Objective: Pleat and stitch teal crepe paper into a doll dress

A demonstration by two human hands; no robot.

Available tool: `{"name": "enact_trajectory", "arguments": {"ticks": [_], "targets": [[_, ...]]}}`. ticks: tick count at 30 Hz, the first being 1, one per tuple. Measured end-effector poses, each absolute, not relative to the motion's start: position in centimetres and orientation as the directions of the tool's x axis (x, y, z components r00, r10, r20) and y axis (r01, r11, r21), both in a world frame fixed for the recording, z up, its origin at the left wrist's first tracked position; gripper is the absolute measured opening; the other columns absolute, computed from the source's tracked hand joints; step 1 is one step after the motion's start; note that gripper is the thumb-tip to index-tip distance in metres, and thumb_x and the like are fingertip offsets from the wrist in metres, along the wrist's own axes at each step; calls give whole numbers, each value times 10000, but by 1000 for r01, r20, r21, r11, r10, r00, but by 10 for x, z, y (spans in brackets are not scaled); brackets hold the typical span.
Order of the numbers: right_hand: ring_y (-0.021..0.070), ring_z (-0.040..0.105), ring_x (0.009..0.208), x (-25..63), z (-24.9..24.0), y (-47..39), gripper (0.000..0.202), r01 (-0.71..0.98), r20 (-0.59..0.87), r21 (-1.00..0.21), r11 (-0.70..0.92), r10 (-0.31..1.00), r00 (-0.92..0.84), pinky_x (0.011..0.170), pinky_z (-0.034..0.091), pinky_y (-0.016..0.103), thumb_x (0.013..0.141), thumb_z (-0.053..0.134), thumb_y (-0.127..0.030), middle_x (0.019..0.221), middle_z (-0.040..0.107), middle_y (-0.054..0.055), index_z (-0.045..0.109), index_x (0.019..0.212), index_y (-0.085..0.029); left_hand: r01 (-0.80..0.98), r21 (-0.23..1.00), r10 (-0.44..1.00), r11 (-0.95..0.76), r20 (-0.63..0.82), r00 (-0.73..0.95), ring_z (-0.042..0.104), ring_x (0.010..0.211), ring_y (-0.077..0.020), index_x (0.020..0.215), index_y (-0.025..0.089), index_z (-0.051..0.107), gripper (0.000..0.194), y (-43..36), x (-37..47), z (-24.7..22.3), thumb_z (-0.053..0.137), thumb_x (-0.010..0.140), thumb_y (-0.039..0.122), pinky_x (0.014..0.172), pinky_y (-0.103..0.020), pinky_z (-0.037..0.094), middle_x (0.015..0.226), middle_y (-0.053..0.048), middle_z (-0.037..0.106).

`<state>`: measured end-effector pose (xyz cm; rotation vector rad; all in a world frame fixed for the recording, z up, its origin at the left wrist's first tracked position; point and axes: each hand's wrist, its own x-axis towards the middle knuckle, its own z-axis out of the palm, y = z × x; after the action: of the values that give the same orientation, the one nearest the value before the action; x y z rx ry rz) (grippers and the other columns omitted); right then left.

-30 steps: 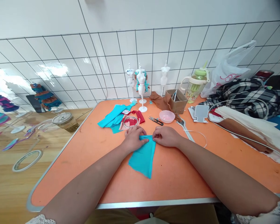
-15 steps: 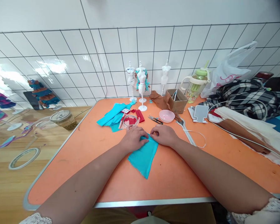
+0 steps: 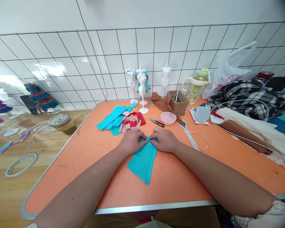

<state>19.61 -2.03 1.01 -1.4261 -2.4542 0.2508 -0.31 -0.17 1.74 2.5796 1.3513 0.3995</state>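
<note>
A turquoise cloth piece (image 3: 142, 163) lies on the orange table, its wide end toward me. At its far, narrow end my left hand (image 3: 132, 141) pinches the left side of the edge. Close beside it, my right hand (image 3: 164, 140) pinches the same edge from the right, and the fingertips of both hands nearly meet. Just beyond my hands are small scissors (image 3: 157, 122), a pink bowl (image 3: 168, 118) and a metal ring (image 3: 131, 123) over red and pink fabric. More turquoise cloth (image 3: 112, 117) is spread at the back left.
White mini dress forms (image 3: 142, 85) stand near the tiled wall, beside a cardboard box (image 3: 178, 103) and a green-lidded bottle (image 3: 199, 85). On the right are a white stand (image 3: 202, 114), a cable and fabrics. A glass jar (image 3: 63, 123) sits left, on a wooden surface.
My right hand has moved slightly left, its fingertips now closer to my left hand's at the cloth's far edge. The whole view has shifted a little.
</note>
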Motion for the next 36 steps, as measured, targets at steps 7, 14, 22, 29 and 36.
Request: {"name": "enact_trajectory", "arguments": {"ticks": [7,14,22,29,36], "targets": [[144,557,766,195,8,-15,156,864,48,-372,340,936,-348,546,263,250,812,560,-323,841,657,5,683,872,-247,776,307,833,-551,146,534,588,907,-212,827,241,675,256,-1,-4,16,608,760,479,960,-426,313,880,-17,663],[136,563,816,202,3,-12,150,813,72,-426,397,911,-407,608,308,235,871,507,-273,922,653,11,642,899,-215,787,220,817,-576,166,552,553,985,-235,908,293,706,238,-4,-4,24,504,855,408,1058,-507,166,930,-22,661],[141,571,885,206,3,-12,186,790,114,-435,433,896,-429,652,336,231,907,459,-256,980,642,13,639,942,-225,786,196,810,-587,164,564,546,985,-252,827,292,711,197,-1,-6,22,564,810,421,1072,-540,112,926,-18,660],[145,570,863,216,8,-15,138,784,184,-435,443,896,-405,670,362,230,825,582,-311,959,627,10,654,914,-234,779,232,810,-582,244,533,545,1002,-256,910,290,694,217,-2,-5,22,549,817,420,1039,-498,212,972,-32,654],[130,567,800,212,5,-12,111,805,104,-411,427,900,-424,613,323,227,812,586,-273,891,646,-4,656,889,-233,736,169,755,-655,190,628,553,932,-223,900,263,718,253,-1,-4,23,494,870,377,970,-433,281,910,-34,662]]}}
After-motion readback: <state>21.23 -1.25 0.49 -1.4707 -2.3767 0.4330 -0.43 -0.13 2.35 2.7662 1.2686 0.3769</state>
